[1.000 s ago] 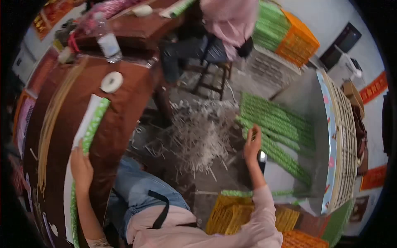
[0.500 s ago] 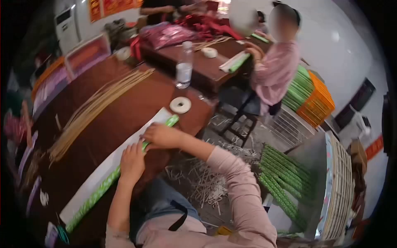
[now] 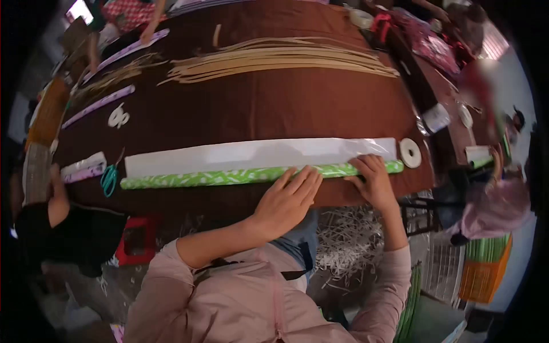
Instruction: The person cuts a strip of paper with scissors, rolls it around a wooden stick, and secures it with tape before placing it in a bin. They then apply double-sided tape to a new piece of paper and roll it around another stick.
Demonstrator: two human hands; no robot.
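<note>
A white sheet (image 3: 257,151) lies across the table, its near edge rolled into a long green tube with white patterns (image 3: 200,178). My left hand (image 3: 289,200) rests on the tube right of its middle, palm down, fingers stretched out and nearly flat. Toward the tube's right end, my right hand (image 3: 374,180) has its fingers curled over the tube and its thumb at the near side. A white roll of tape (image 3: 410,152) sits just beyond the sheet's right end. Teal-handled scissors (image 3: 109,180) lie off the left end.
Thin tan strips (image 3: 280,60) lie across the table's (image 3: 320,111) far part. A bottle (image 3: 436,118) stands at the right edge. Purple tubes (image 3: 100,106) lie at left, near other people's arms. A person in pink (image 3: 497,208) sits at right. Paper scraps (image 3: 349,240) cover the floor.
My view has turned left, so the tube now runs level across it. My left hand has flattened out on the tube. The hands are farther apart, with the right nearer the tube's right end.
</note>
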